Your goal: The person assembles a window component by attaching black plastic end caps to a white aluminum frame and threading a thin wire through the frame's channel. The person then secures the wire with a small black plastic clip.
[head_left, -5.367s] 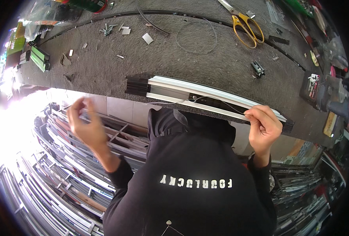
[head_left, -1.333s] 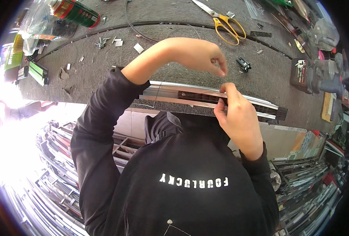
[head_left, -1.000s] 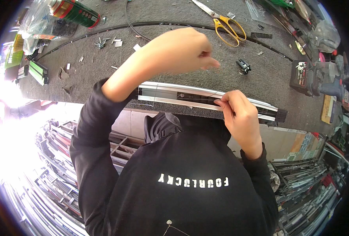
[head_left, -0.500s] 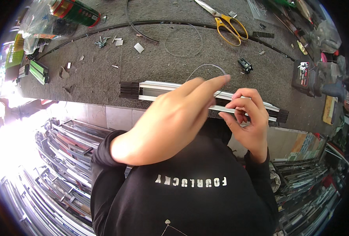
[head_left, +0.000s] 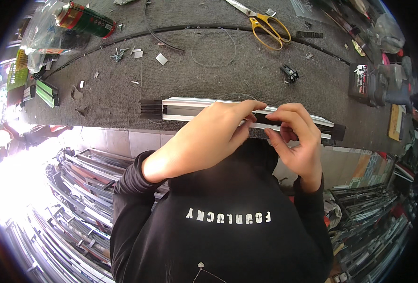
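A long silver metal rail point(head_left: 185, 117) with two parallel edges and black slotted end pieces point(head_left: 151, 109) lies along the bench's near edge. My left hand point(head_left: 209, 132) reaches over its middle, index finger stretched along the rail and the other fingers bent under. A thin pale cord point(head_left: 235, 95) loops behind that hand and runs down to its fingertips, which appear closed on it. To the right, my right hand point(head_left: 301, 139) is curled at the rail, thumb and index fingertip facing each other over the near edge. Whatever its fingers hold is too small to make out.
Yellow-handled scissors point(head_left: 270, 30) lie farther back, with a small black fitting point(head_left: 289, 73) in front. Screws point(head_left: 119, 55) and a spray can point(head_left: 86, 20) are at the left; a dark plastic box point(head_left: 361, 85) stands at the right. Metal lengths point(head_left: 81, 207) fill racks below the bench.
My left hand has come down and its fingers have drawn in toward the rail. The cord loop behind it sits lower and flatter. The right hand stays nearly in place, its fingers shifted slightly.
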